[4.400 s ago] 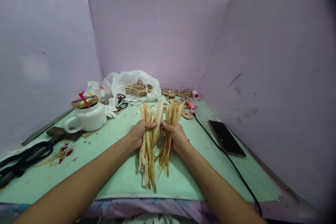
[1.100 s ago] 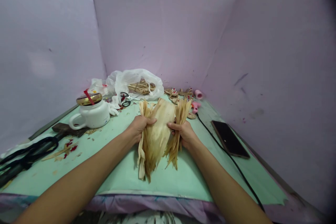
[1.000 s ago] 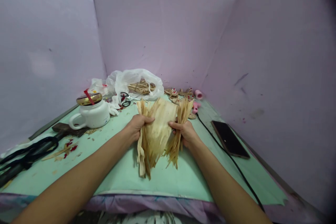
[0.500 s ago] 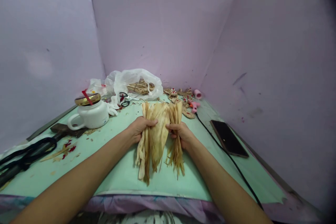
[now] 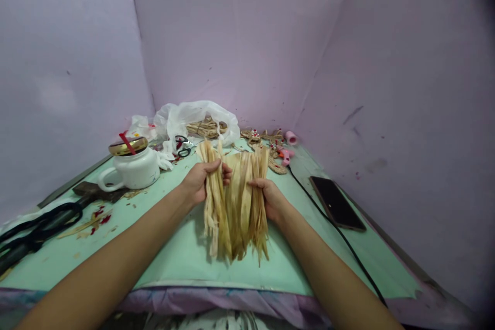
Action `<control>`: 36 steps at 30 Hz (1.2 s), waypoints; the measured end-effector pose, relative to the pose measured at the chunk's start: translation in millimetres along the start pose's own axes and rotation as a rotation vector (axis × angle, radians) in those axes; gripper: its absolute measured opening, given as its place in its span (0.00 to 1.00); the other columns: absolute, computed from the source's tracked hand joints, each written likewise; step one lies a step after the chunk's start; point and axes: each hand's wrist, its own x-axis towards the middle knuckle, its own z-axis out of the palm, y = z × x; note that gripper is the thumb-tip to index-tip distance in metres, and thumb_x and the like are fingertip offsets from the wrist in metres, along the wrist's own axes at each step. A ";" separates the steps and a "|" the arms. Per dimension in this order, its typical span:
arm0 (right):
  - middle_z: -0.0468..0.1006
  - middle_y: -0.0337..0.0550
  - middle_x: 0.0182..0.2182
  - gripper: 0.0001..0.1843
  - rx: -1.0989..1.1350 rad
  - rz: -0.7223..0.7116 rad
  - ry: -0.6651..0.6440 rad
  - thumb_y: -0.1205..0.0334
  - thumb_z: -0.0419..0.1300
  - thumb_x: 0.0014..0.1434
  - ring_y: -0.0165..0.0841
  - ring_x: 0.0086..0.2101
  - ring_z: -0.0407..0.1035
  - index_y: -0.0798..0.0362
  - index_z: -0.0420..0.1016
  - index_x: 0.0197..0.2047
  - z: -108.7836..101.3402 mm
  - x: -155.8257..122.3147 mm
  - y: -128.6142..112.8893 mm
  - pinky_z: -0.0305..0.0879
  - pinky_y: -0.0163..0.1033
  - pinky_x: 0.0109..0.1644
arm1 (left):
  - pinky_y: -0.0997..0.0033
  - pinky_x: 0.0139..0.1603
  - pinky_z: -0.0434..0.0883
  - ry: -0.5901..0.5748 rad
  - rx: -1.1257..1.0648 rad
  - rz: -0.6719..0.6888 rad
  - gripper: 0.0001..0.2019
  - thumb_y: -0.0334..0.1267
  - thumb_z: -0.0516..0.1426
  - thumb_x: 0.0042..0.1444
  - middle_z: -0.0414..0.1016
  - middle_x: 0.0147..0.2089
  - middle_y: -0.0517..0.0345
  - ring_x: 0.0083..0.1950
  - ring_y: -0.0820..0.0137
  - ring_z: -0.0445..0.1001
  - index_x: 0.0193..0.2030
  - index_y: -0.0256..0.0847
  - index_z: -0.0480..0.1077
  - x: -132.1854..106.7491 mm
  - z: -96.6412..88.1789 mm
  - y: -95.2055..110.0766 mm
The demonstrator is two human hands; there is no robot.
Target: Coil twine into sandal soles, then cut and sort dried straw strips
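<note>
Both my hands hold dried corn husks upright over the green table mat [image 5: 174, 263]. My left hand [image 5: 197, 185] is closed round a thin bundle of pale husk strips [image 5: 214, 201]. My right hand [image 5: 270, 198] grips a wider bundle of tan husks [image 5: 247, 206], its fingers wrapped behind them. The two bundles touch side by side, and their lower ends hang down to the mat.
A white lidded mug [image 5: 131, 167] stands at the left, with black cord and a tool [image 5: 42, 224] near the left edge. A plastic bag with husks [image 5: 201, 124], scissors [image 5: 181, 145], a pink glue gun [image 5: 285, 153] lie at the back. A phone [image 5: 335, 202] and black cable [image 5: 348, 252] lie right.
A wide husk that was spread between my hands has been folded in. The two bundles have come together, and my left hand has risen a little.
</note>
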 end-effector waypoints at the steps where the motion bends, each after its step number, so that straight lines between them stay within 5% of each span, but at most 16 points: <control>1: 0.77 0.47 0.21 0.12 0.021 -0.001 -0.034 0.69 0.55 0.41 0.36 0.23 0.72 0.60 0.74 0.31 2.7 -1.1 1.3 0.70 0.41 0.33 | 0.70 0.30 0.74 -0.019 0.009 0.018 0.09 0.33 0.53 0.54 0.75 0.27 0.48 0.25 0.69 0.75 0.29 0.31 0.71 -1.6 3.6 -3.6; 6: 0.80 0.43 0.25 0.16 0.052 -0.162 -0.013 0.72 0.59 0.38 0.38 0.28 0.74 0.57 0.74 0.35 11.7 -2.9 8.9 0.70 0.43 0.38 | 0.66 0.32 0.74 -0.078 0.027 0.053 0.10 0.39 0.54 0.54 0.77 0.29 0.49 0.29 0.64 0.76 0.36 0.33 0.72 -5.9 17.2 -21.4; 11: 0.80 0.44 0.25 0.14 0.037 -0.208 -0.043 0.69 0.62 0.37 0.38 0.27 0.74 0.57 0.74 0.33 16.4 -5.4 14.8 0.70 0.42 0.34 | 0.69 0.37 0.74 -0.028 -0.020 0.198 0.16 0.34 0.58 0.51 0.78 0.33 0.53 0.33 0.67 0.77 0.48 0.37 0.67 -3.2 19.0 -31.9; 18: 0.79 0.42 0.24 0.14 -0.007 -0.216 -0.060 0.69 0.62 0.38 0.37 0.25 0.73 0.57 0.73 0.33 21.3 -9.1 15.6 0.70 0.40 0.31 | 0.61 0.27 0.74 -0.042 0.011 -0.280 0.13 0.35 0.54 0.53 0.76 0.24 0.44 0.24 0.60 0.75 0.41 0.26 0.71 -3.0 13.7 -22.7; 24: 0.76 0.41 0.19 0.08 -0.064 -0.249 0.072 0.74 0.59 0.38 0.31 0.19 0.69 0.57 0.72 0.26 16.3 -1.1 15.0 0.69 0.35 0.22 | 0.64 0.21 0.72 0.190 0.182 0.086 0.11 0.29 0.53 0.52 0.73 0.20 0.52 0.20 0.63 0.73 0.42 0.28 0.69 6.3 9.0 -28.5; 29: 0.72 0.37 0.15 0.05 -0.123 -0.238 0.101 0.74 0.61 0.38 0.27 0.17 0.66 0.58 0.71 0.23 15.9 -1.7 14.5 0.65 0.30 0.17 | 0.73 0.20 0.69 0.141 0.338 0.248 0.06 0.33 0.57 0.51 0.73 0.20 0.56 0.19 0.69 0.71 0.33 0.32 0.71 5.4 7.0 -38.1; 36: 0.70 0.35 0.15 0.07 -0.172 -0.288 0.084 0.72 0.62 0.36 0.25 0.16 0.64 0.58 0.71 0.24 14.0 -1.5 13.5 0.59 0.27 0.15 | 0.74 0.20 0.68 0.102 0.387 0.169 0.08 0.36 0.62 0.45 0.73 0.19 0.55 0.19 0.70 0.70 0.28 0.32 0.71 -5.5 15.0 -35.2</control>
